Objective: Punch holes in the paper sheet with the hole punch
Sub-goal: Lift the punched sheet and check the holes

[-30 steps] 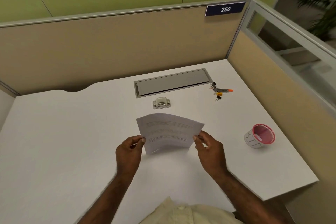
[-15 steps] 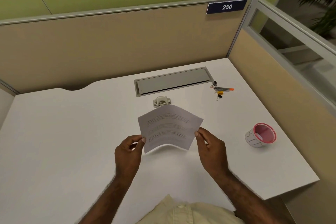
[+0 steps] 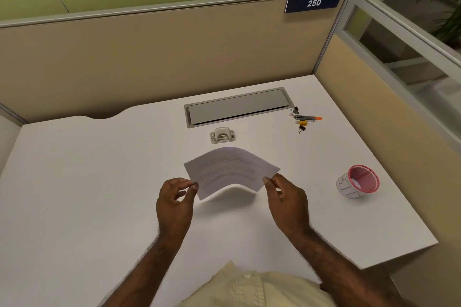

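A white printed paper sheet (image 3: 230,171) hangs above the white desk (image 3: 87,182), bowed upward in the middle, with its shadow below it. My left hand (image 3: 174,200) pinches the sheet's left edge between thumb and fingers. My right hand (image 3: 287,200) pinches its right edge the same way. A small grey hole punch (image 3: 222,135) sits on the desk just beyond the sheet's far edge, apart from it and untouched.
A grey cable-tray lid (image 3: 237,107) is set into the desk behind the punch. Binder clips and an orange-tipped pen (image 3: 305,118) lie at the back right. A pink mesh cup (image 3: 358,184) lies on its side at the right. Beige partition walls (image 3: 149,57) close the back and right.
Both hands carried the sheet forward toward the hole punch and tilted it flatter. Its middle now bows upward more. The punch has not moved.
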Action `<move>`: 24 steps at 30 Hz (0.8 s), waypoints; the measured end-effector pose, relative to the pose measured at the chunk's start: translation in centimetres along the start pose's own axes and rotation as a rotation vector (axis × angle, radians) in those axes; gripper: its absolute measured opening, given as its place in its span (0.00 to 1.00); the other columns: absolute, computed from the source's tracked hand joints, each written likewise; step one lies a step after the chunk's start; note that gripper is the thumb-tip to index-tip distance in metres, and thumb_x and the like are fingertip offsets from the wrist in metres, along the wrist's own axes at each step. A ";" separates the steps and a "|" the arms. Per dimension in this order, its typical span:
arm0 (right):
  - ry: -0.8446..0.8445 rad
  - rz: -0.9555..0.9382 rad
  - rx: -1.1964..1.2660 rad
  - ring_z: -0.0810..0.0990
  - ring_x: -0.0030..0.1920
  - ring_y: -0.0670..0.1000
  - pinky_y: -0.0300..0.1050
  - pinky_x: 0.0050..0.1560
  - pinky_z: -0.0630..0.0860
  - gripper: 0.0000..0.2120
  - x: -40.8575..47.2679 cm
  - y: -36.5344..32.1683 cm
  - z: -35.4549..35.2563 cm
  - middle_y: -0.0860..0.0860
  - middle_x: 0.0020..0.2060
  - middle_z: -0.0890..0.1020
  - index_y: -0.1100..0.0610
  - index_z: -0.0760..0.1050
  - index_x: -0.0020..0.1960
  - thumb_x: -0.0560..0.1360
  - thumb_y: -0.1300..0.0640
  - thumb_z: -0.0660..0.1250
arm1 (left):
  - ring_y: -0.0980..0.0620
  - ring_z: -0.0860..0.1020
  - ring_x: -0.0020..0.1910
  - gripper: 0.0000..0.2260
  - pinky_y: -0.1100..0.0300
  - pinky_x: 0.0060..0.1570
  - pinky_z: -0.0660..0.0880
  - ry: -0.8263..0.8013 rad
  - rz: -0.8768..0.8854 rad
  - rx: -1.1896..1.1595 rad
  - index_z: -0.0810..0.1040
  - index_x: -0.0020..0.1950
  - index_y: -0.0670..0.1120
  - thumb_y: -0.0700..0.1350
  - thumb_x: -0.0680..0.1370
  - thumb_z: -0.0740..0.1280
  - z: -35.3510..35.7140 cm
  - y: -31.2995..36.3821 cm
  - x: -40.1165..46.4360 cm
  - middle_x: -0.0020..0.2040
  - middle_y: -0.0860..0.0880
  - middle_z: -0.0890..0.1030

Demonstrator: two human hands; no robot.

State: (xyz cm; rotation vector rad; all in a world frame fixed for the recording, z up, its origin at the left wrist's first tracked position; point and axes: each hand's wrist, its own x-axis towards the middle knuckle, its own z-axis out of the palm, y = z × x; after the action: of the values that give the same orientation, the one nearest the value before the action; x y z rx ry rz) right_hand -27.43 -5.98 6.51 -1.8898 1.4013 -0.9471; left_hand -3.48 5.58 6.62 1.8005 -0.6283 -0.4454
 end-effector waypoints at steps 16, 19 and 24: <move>0.004 0.014 -0.034 0.85 0.46 0.40 0.39 0.41 0.83 0.12 -1.8 1.6 -2.3 0.38 0.52 0.86 0.41 0.76 0.64 0.83 0.42 0.62 | 0.53 0.84 0.52 0.04 0.55 0.54 0.82 -0.092 -0.102 -0.002 0.87 0.47 0.50 0.42 0.77 0.79 0.6 0.1 -3.7 0.51 0.56 0.83; -0.083 0.058 -0.031 0.87 0.48 0.46 0.45 0.45 0.85 0.10 -2.0 2.3 -1.9 0.41 0.54 0.87 0.43 0.78 0.64 0.84 0.46 0.65 | 0.53 0.84 0.52 0.05 0.54 0.54 0.82 -0.096 -0.141 0.015 0.86 0.46 0.51 0.41 0.77 0.79 0.9 -0.3 -4.2 0.50 0.55 0.84; -0.014 0.033 -0.022 0.85 0.48 0.37 0.31 0.39 0.80 0.10 -1.7 2.4 -2.2 0.34 0.51 0.85 0.41 0.77 0.61 0.83 0.42 0.63 | 0.55 0.83 0.52 0.05 0.70 0.50 0.78 -0.100 -0.002 0.053 0.87 0.47 0.53 0.43 0.77 0.79 0.4 -0.5 -4.3 0.51 0.58 0.83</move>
State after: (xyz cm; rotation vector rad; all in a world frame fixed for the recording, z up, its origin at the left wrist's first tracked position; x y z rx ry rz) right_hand -30.88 -5.06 5.48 -1.8792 1.4359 -0.9045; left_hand -7.01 8.06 5.93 1.8372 -0.7136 -0.5275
